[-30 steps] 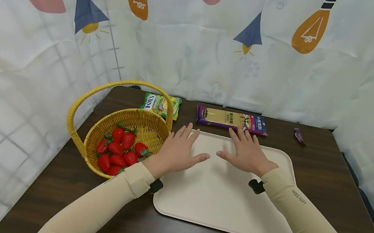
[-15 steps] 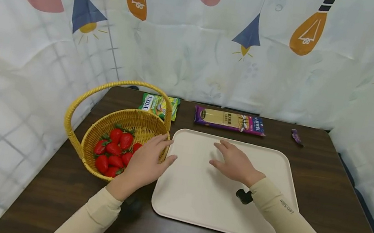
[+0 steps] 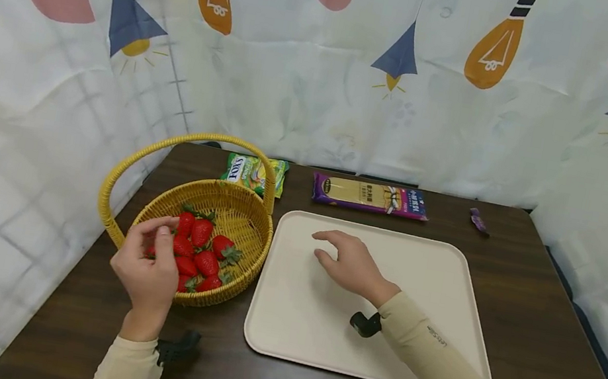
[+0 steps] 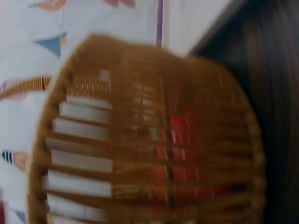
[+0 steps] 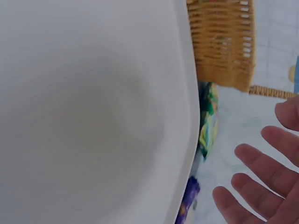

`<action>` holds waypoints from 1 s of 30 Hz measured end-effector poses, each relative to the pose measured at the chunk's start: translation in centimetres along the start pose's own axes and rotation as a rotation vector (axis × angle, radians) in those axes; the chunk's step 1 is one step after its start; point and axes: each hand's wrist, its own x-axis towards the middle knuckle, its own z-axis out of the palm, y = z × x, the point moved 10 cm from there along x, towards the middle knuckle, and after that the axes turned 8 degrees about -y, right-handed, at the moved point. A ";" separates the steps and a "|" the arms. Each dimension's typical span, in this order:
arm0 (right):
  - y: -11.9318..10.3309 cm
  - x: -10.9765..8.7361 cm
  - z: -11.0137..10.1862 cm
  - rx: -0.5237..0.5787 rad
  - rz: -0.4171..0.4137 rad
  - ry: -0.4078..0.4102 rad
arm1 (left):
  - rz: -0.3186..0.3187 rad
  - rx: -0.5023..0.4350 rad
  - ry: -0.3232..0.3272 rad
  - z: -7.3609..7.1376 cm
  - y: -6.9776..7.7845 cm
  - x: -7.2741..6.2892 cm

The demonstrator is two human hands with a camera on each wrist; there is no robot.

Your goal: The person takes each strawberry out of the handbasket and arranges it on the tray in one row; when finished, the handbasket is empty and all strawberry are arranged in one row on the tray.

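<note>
Red strawberries (image 3: 206, 262) are lying in the yellow wicker basket (image 3: 246, 223) at the left of the head view. Over its left side the left hand (image 3: 147, 274) is curving loosely, thumb apart from bent fingers, whether touching being impossible to tell. Near the centre, the right hand (image 3: 351, 266) is hanging above a pale tray (image 3: 361, 353) on the dark desk (image 3: 545, 350), fingers spread.
</note>
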 end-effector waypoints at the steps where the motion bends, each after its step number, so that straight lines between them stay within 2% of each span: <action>1: -0.4 0.1 0.0 0.021 -0.013 0.009 | 0.017 -0.039 0.081 -1.1 0.2 0.0; 3: -1.1 0.4 0.0 0.056 -0.034 0.028 | 0.035 -0.090 0.217 -2.9 0.5 -0.1; 5: -1.6 0.5 0.2 0.088 -0.053 0.043 | 0.029 -0.106 0.309 -4.2 0.4 -0.2; 7: -2.1 0.7 0.4 0.110 -0.070 0.052 | 0.002 -0.105 0.358 -5.2 0.1 -0.3; 9: -2.6 0.9 0.7 0.125 -0.091 0.058 | -0.045 -0.076 0.371 -5.8 -0.5 -0.3; 11: -3.2 1.1 1.0 0.138 -0.114 0.062 | -0.114 -0.030 0.342 -6.1 -1.3 -0.2; 13: -3.7 1.2 1.2 0.150 -0.135 0.066 | -0.210 0.027 0.295 -6.2 -2.5 -0.1; 16: -4.6 1.4 1.4 0.165 -0.171 0.075 | -0.406 0.095 0.211 -6.2 -5.8 -0.5; 19: -5.4 1.8 1.5 0.172 -0.199 0.090 | -0.615 0.072 0.123 -5.9 -9.7 -1.2; 21: -5.8 2.0 1.5 0.179 -0.213 0.102 | -0.718 0.085 0.053 -5.6 -11.5 -1.6; 23: -6.3 2.3 1.5 0.192 -0.225 0.116 | -0.767 0.113 -0.008 -5.2 -12.7 -1.6; 26: -6.8 2.7 1.6 0.215 -0.231 0.128 | -0.761 0.194 -0.054 -4.8 -13.5 -1.2; 30: -7.1 3.5 2.2 0.258 -0.216 0.119 | -0.748 0.201 -0.073 -4.3 -14.1 -0.5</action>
